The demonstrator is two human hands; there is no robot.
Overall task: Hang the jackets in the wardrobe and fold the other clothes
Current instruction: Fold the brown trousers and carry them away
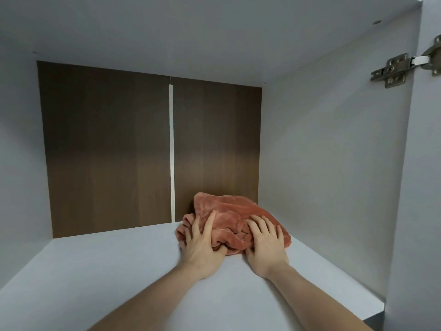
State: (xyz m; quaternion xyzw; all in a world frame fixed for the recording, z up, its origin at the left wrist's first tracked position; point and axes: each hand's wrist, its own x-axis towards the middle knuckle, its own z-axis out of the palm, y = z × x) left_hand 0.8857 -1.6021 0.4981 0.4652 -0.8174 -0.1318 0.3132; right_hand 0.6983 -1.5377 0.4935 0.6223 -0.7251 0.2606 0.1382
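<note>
A folded rust-orange plush garment [229, 212] lies on the white wardrobe shelf [119, 271], pushed toward the back right corner against the brown back panel. My left hand [202, 244] lies on its left front, fingers spread and straight, the thumb tucked at the lower fold. My right hand [266, 244] rests flat on its right front with fingers spread. Both forearms reach in from the bottom of the view.
The compartment has white side walls and a white ceiling. The brown back panel [107, 151] has a white vertical strip [171, 151] at its middle. A metal door hinge [391, 69] sits on the right wall near the shelf's front edge.
</note>
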